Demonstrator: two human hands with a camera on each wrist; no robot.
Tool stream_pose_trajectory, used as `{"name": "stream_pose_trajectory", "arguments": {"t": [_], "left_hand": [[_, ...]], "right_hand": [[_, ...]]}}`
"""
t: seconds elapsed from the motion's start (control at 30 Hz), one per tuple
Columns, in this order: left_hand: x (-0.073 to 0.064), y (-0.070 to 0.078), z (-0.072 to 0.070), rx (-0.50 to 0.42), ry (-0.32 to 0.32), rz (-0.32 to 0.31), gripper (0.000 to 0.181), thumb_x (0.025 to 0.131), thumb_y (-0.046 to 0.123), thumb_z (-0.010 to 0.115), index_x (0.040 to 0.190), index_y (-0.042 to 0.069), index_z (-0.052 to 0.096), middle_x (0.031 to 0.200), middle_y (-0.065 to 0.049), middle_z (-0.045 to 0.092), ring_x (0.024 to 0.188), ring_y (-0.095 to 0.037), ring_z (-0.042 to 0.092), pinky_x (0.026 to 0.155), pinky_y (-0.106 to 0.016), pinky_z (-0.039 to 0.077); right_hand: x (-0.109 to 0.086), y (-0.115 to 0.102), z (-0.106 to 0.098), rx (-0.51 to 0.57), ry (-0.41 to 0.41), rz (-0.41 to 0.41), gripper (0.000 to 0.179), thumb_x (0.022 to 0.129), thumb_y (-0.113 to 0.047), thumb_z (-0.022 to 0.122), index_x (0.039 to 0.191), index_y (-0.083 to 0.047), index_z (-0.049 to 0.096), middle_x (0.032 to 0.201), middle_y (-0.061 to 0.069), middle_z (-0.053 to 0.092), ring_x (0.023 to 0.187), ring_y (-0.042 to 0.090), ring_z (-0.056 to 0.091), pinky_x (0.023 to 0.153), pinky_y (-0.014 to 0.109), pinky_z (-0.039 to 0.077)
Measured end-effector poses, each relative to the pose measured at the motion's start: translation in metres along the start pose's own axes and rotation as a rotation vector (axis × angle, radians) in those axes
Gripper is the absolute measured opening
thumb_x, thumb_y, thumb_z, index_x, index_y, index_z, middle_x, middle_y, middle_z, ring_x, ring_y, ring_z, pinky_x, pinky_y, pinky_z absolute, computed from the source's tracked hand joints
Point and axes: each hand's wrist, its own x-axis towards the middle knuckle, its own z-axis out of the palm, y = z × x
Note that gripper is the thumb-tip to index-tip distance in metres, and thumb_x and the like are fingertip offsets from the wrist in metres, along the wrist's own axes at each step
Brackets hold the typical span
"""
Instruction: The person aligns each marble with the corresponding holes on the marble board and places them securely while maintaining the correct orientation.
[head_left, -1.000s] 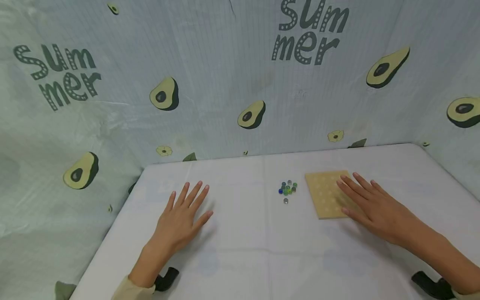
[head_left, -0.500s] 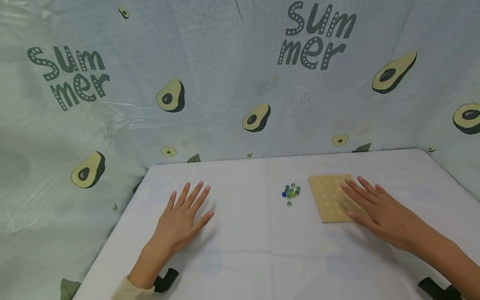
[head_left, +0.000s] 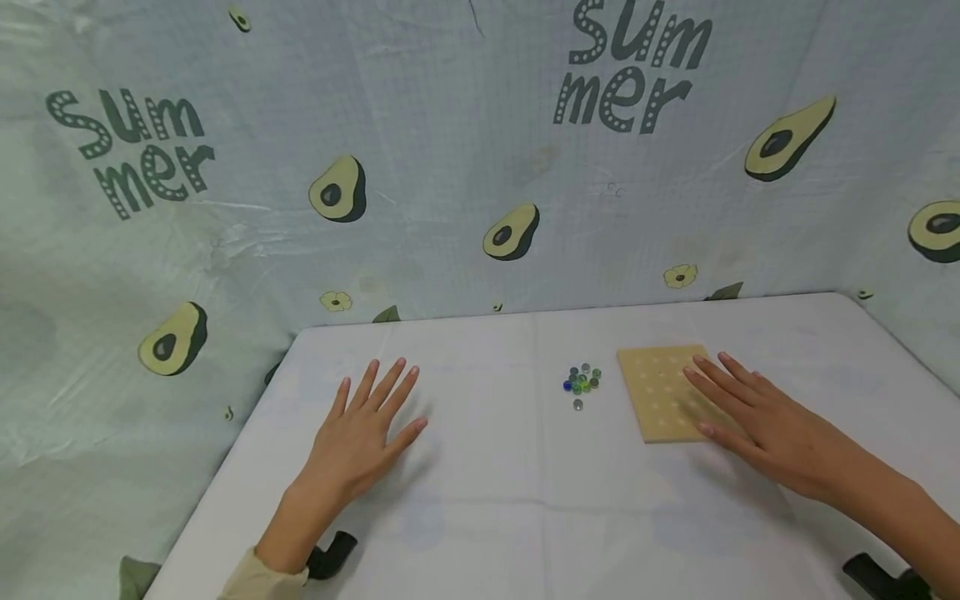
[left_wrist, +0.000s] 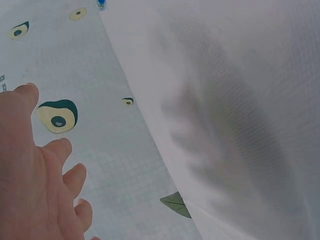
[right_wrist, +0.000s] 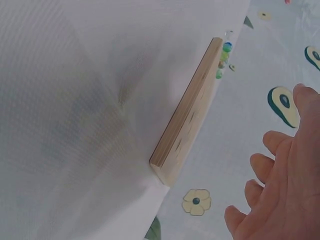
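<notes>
A square wooden board (head_left: pixel 651 398) with rows of small round dimples lies on the right of the white table. In the right wrist view the board (right_wrist: pixel 187 112) appears edge-on, showing plywood layers. Left of it sits a small cluster of glass marbles (head_left: pixel 581 382), blue, green and clear, with one clear marble (head_left: pixel 578 405) slightly apart in front. My right hand (head_left: pixel 776 437), fingers spread and palm down, hovers above the board's right part, hiding that side. My left hand (head_left: pixel 352 442) is held over the table's left side, fingers spread, holding nothing.
A white cloth covers the table (head_left: pixel 487 533). Behind and to the left hangs a pale curtain (head_left: pixel 420 167) printed with avocados and lettering. Black straps (head_left: pixel 330 557) show at both wrists.
The head view has shifted slightly, so the whole scene sits a little farther right in the picture. Both hands keep the same spread pose; marbles and board stay in place.
</notes>
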Motion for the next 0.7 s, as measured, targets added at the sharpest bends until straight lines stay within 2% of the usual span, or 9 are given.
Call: {"name": "stream_pose_trajectory", "arguments": {"t": [0.13,0.23,0.33,0.43,0.5,0.6,0.7], "left_hand": [[0.0,0.0,0.001,0.001,-0.005,0.001,0.074,0.103,0.06,0.046,0.163,0.025,0.023,0.17,0.0,0.017,0.157,-0.031,0.009,0.123,-0.058,0.006],[0.002,0.001,0.002,-0.008,-0.009,0.013,0.074,0.102,0.059,0.047,0.163,0.025,0.022,0.17,0.001,0.016,0.157,-0.029,0.008,0.123,-0.058,0.005],[0.005,0.005,0.003,-0.02,-0.02,0.033,0.075,0.102,0.06,0.047,0.164,0.026,0.021,0.17,0.001,0.016,0.157,-0.029,0.007,0.123,-0.058,0.004],[0.01,0.011,0.001,-0.036,-0.031,0.059,0.075,0.102,0.062,0.045,0.164,0.027,0.02,0.17,0.003,0.015,0.157,-0.027,0.008,0.124,-0.057,0.004],[0.013,0.016,0.0,-0.053,-0.035,0.08,0.075,0.102,0.062,0.044,0.164,0.027,0.02,0.17,0.004,0.015,0.157,-0.026,0.009,0.124,-0.056,0.005],[0.021,0.026,-0.002,-0.079,-0.042,0.119,0.073,0.103,0.062,0.043,0.164,0.029,0.019,0.17,0.006,0.015,0.157,-0.024,0.01,0.124,-0.055,0.006],[0.029,0.037,-0.003,-0.1,-0.05,0.163,0.071,0.104,0.061,0.042,0.163,0.03,0.021,0.169,0.006,0.018,0.156,-0.022,0.012,0.125,-0.053,0.007]], "right_hand": [[-0.001,0.003,-0.001,-0.022,-0.001,-0.009,0.072,0.105,-0.041,0.054,0.165,-0.024,0.017,0.17,0.008,0.014,0.157,0.019,-0.004,0.12,0.025,-0.016],[0.0,0.005,-0.004,-0.005,-0.024,-0.001,0.072,0.105,-0.041,0.054,0.165,-0.025,0.016,0.169,0.012,0.017,0.157,0.022,-0.003,0.121,0.027,-0.014],[0.001,0.005,-0.008,0.075,-0.073,0.047,0.072,0.105,-0.043,0.054,0.164,-0.031,0.016,0.17,0.009,0.013,0.157,0.026,0.0,0.124,0.053,0.002],[0.003,0.007,-0.012,0.139,-0.104,0.083,0.07,0.105,-0.044,0.055,0.163,-0.036,0.017,0.171,0.003,0.012,0.157,0.027,0.004,0.109,0.072,0.024],[0.004,0.01,-0.015,0.163,-0.113,0.087,0.069,0.104,-0.044,0.055,0.163,-0.038,0.019,0.171,0.0,0.012,0.157,0.027,0.007,0.1,0.074,0.032],[0.007,0.017,-0.018,0.18,-0.118,0.078,0.069,0.104,-0.043,0.057,0.163,-0.037,0.021,0.17,0.001,0.015,0.156,0.029,0.014,0.099,0.073,0.034],[0.011,0.027,-0.02,0.187,-0.114,0.071,0.07,0.102,-0.042,0.061,0.162,-0.036,0.024,0.168,0.007,0.023,0.151,0.038,0.027,0.1,0.07,0.037]]}}
